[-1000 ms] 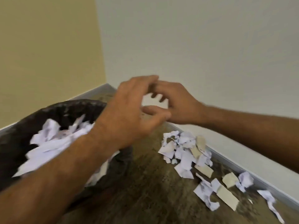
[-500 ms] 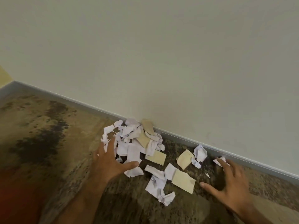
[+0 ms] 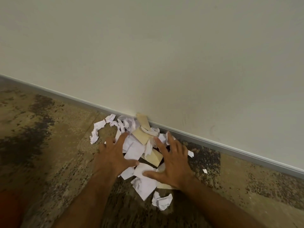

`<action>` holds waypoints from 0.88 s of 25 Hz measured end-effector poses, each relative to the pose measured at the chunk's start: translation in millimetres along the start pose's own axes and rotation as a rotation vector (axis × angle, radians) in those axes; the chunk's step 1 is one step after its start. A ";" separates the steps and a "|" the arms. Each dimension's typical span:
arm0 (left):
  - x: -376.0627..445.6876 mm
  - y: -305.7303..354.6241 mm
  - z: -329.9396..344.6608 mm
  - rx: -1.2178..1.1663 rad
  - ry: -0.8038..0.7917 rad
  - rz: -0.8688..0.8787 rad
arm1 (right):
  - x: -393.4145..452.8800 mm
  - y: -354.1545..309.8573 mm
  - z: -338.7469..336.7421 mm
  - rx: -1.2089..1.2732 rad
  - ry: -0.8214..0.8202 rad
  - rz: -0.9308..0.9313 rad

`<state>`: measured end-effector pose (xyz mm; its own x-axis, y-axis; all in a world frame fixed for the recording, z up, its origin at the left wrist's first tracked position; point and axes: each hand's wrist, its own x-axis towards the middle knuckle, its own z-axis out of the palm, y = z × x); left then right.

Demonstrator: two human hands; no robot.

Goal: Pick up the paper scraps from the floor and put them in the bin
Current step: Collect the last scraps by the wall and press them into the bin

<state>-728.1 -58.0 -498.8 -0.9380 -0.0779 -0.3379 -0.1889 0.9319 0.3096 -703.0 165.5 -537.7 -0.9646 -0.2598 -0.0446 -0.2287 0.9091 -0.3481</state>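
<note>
Both hands have closed round scraps beside skirting.

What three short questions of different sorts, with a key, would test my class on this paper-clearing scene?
1. True or false: both hands are spread open over the pile of white and tan paper scraps.
2. Multiple choice: the crumpled white paper ball lies (A) against the grey skirting strip, (B) nearer the camera than the pile, (C) under the left hand.
3. Fill in: two small white paper bits lie apart on the pile's ____ side.

Key
1. True: the left hand and right hand press on it with fingers splayed, nothing lifted yet.
2. B.
3. Right, on the speckled brown floor near the grey skirting strip.
</note>
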 end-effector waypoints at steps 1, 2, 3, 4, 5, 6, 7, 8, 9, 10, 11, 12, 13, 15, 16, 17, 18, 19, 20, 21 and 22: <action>-0.1 0.5 -0.4 -0.062 0.008 0.009 | 9.2 -4.6 2.0 -0.029 -0.016 -0.018; -0.4 1.3 -0.1 -0.139 0.010 0.011 | 18.1 -7.3 1.7 -0.065 -0.029 -0.031; -1.4 1.8 0.0 -0.200 0.016 0.012 | 26.8 -9.9 -1.3 -0.105 -0.039 -0.045; -2.4 1.8 1.3 -0.243 0.025 0.015 | 35.2 -11.5 -4.8 -0.148 -0.055 -0.064; -4.0 2.5 2.7 -0.283 0.039 0.023 | 43.2 -12.6 -8.4 -0.181 -0.080 -0.085; -5.5 3.1 3.8 -0.324 0.061 0.026 | 50.3 -13.6 -11.6 -0.195 -0.113 -0.095; -7.4 3.9 4.4 -0.360 0.080 0.020 | 56.2 -15.0 -13.6 -0.177 -0.147 -0.092; -10.1 4.3 4.2 -0.391 0.096 0.009 | 61.0 -17.0 -15.2 -0.122 -0.173 -0.079; -13.2 4.1 3.3 -0.414 0.109 0.004 | 64.1 -18.9 -15.8 -0.044 -0.193 -0.060; -15.7 2.7 3.0 -0.435 0.127 0.009 | 66.9 -20.0 -16.2 0.032 -0.206 -0.040; -18.6 -0.2 2.6 -0.447 0.141 0.018 | 68.5 -21.3 -16.8 0.094 -0.214 -0.020; -21.5 -3.6 1.8 -0.454 0.156 0.020 | 69.4 -22.8 -18.0 0.147 -0.216 0.005; -24.5 -8.0 -0.8 -0.461 0.175 0.012 | 69.9 -24.8 -19.6 0.191 -0.205 0.029; -29.6 -15.3 -7.9 -0.468 0.228 -0.009 | 68.9 -27.5 -23.0 0.222 -0.142 0.057; -32.8 -17.6 -13.6 -0.472 0.259 -0.019 | 66.9 -29.1 -26.2 0.216 -0.112 0.067; -36.7 -18.8 -20.4 -0.484 0.283 -0.033 | 64.4 -30.8 -29.8 0.216 -0.090 0.080; -41.8 -19.9 -29.2 -0.505 0.297 -0.042 | 62.5 -33.2 -35.5 0.225 -0.069 0.093; -46.9 -20.1 -37.8 -0.530 0.304 -0.041 | 60.8 -34.6 -42.5 0.241 -0.047 0.105; -51.4 -20.2 -45.7 -0.553 0.314 -0.031 | 59.4 -36.0 -52.0 0.258 -0.025 0.115; -57.0 -19.6 -55.0 -0.572 0.324 -0.023 | 57.1 -39.2 -63.4 0.270 0.002 0.121; -63.4 -18.7 -65.2 -0.590 0.338 -0.014 | 54.7 -43.3 -76.3 0.281 0.031 0.131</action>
<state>-684.0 -93.6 -425.2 -0.9555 -0.2842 -0.0787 -0.2387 0.5884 0.7726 -755.9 136.8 -453.6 -0.9881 -0.1318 -0.0791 -0.0608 0.8076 -0.5866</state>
